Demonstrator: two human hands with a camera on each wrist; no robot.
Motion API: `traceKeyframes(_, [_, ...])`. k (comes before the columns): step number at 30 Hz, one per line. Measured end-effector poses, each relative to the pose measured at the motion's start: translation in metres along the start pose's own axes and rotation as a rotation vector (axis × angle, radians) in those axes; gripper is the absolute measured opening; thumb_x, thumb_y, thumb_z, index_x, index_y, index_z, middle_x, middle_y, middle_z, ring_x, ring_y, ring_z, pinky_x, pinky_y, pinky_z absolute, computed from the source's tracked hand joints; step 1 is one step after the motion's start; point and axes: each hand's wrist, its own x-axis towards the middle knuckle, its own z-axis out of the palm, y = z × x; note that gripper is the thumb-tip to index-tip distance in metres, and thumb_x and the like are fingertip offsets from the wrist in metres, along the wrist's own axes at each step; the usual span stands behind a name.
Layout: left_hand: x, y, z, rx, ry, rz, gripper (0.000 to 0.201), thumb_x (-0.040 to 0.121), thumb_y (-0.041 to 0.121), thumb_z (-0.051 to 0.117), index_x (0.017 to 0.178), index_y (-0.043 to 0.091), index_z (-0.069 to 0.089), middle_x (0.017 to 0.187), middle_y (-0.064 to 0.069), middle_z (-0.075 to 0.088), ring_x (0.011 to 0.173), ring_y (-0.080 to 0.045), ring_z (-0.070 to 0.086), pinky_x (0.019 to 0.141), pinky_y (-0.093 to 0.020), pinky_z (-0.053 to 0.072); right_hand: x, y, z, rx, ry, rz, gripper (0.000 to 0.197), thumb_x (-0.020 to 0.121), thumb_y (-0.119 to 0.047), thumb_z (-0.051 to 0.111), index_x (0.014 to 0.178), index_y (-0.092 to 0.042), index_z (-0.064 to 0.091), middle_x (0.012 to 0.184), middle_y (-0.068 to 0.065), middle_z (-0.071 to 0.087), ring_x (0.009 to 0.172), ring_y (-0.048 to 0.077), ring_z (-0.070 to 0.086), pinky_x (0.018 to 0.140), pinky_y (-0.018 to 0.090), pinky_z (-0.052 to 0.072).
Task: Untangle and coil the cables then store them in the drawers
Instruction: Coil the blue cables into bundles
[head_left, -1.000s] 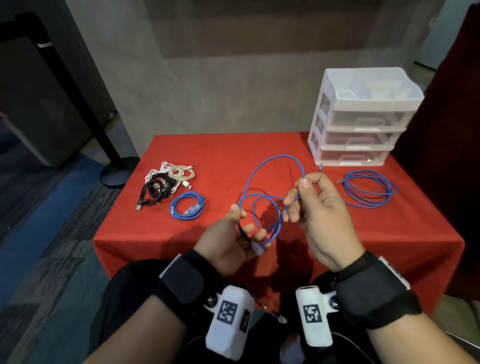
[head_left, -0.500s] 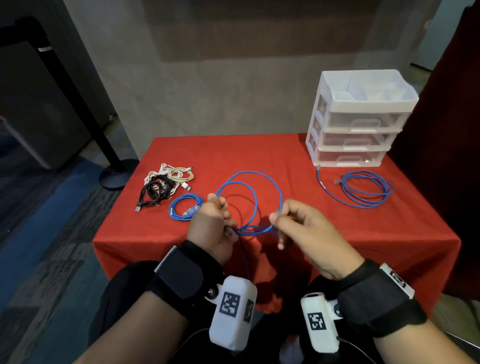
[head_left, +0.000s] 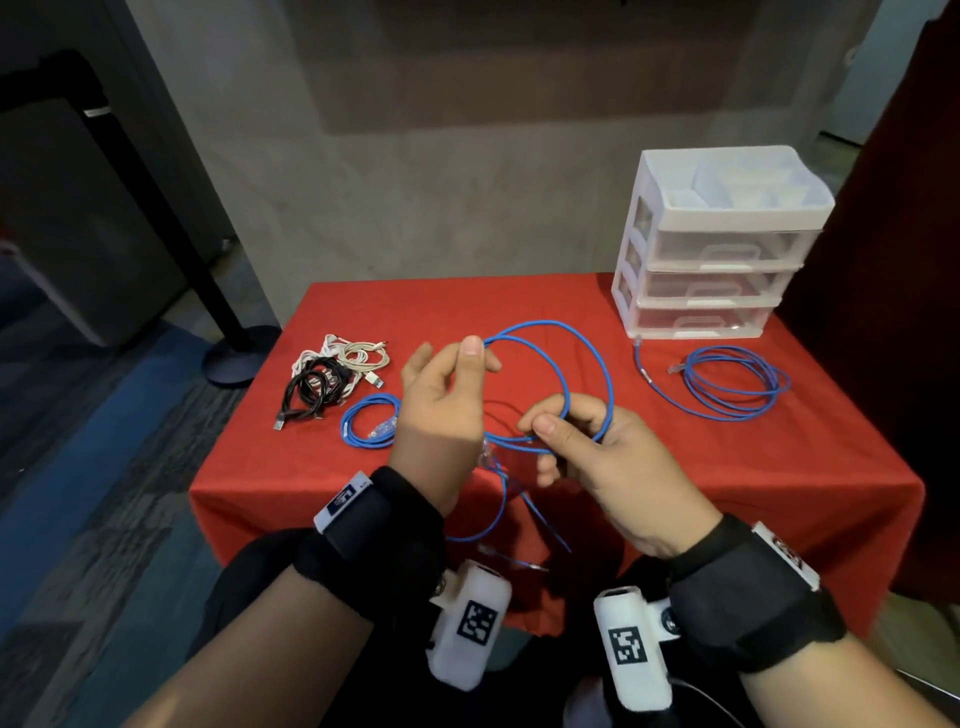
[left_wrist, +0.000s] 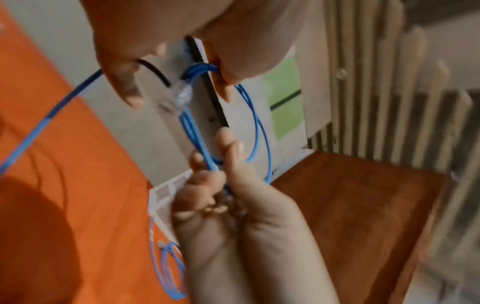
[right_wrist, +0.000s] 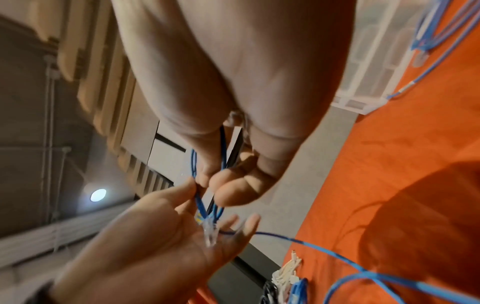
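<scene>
Above the front of the red table (head_left: 779, 467) I hold a blue network cable (head_left: 571, 338) in a few loose loops. My left hand (head_left: 480, 358) pinches the top left of the loops between thumb and fingers. My right hand (head_left: 550, 421) grips the bottom of the loops with curled fingers. A clear plug (left_wrist: 182, 94) on one end dangles between the hands, also seen in the right wrist view as the plug (right_wrist: 210, 232). The cable's tail (head_left: 498, 509) hangs over the table's front edge. The white three-drawer unit (head_left: 717, 244) stands at the back right, its drawers closed.
A second blue cable (head_left: 727, 384) lies loosely coiled in front of the drawers. At the left lie a small blue coil (head_left: 369, 426), a black bundle (head_left: 311, 389) and a white bundle (head_left: 358, 358). A black stand's base (head_left: 239, 358) sits on the floor beside the table.
My left hand has risen and moved right, lifting the top of the loops. My right hand has shifted slightly left and now grips the bottom of the loops. The loops stand more open.
</scene>
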Motion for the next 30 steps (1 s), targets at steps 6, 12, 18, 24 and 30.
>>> traceKeyframes(6, [-0.001,0.006,-0.005,-0.225,-0.114,-0.34,0.038,0.094,0.065,0.052,0.094,0.035,0.074,0.091,-0.011,0.048,0.076,-0.03,0.044,0.067,-0.044,0.039,0.0,0.007,0.001,-0.155,0.049,-0.098,0.015,0.1,-0.005,0.06,0.097,-0.008,0.074,0.074,-0.005,0.067,0.064,0.015,0.059,0.065,0.021,0.051])
traceKeyframes(12, [0.006,0.005,-0.015,-0.491,-0.238,-0.562,0.033,0.096,0.058,0.055,0.099,0.028,0.07,0.113,-0.011,0.069,0.086,-0.016,0.074,0.089,-0.042,0.058,-0.003,0.006,0.005,-0.139,-0.063,-0.081,0.012,0.1,-0.008,0.059,0.098,-0.006,0.071,0.085,-0.005,0.071,0.067,0.011,0.059,0.069,0.026,0.052])
traceKeyframes(18, [0.005,0.012,-0.022,-0.316,-0.202,-0.315,0.031,0.104,0.043,0.048,0.098,0.02,0.066,0.06,0.008,0.033,0.044,-0.006,0.017,0.039,-0.018,0.017,0.001,-0.004,-0.003,-0.191,-0.07,0.047,0.043,0.095,-0.049,0.055,0.11,-0.015,0.076,0.097,0.01,0.075,0.082,0.018,0.062,0.07,0.024,0.052])
traceKeyframes(24, [0.002,0.019,-0.031,-0.101,-0.428,-0.052,0.018,0.103,0.027,0.054,0.118,0.019,0.057,0.051,0.008,0.026,0.043,-0.011,0.016,0.045,-0.03,0.01,0.021,-0.011,-0.025,-0.635,-0.034,-0.205,0.036,0.1,-0.034,0.054,0.136,-0.034,0.059,0.134,-0.016,0.062,0.127,0.006,0.054,0.106,0.031,0.044])
traceKeyframes(30, [0.007,0.017,-0.042,0.208,-0.523,0.032,0.024,0.103,0.024,0.055,0.092,0.006,0.066,0.047,0.015,0.034,0.041,-0.001,0.028,0.042,-0.013,0.023,0.029,-0.032,-0.016,-0.523,-0.089,-0.128,0.023,0.105,-0.016,0.056,0.089,-0.006,0.069,0.058,-0.008,0.049,0.054,0.009,0.046,0.06,0.033,0.047])
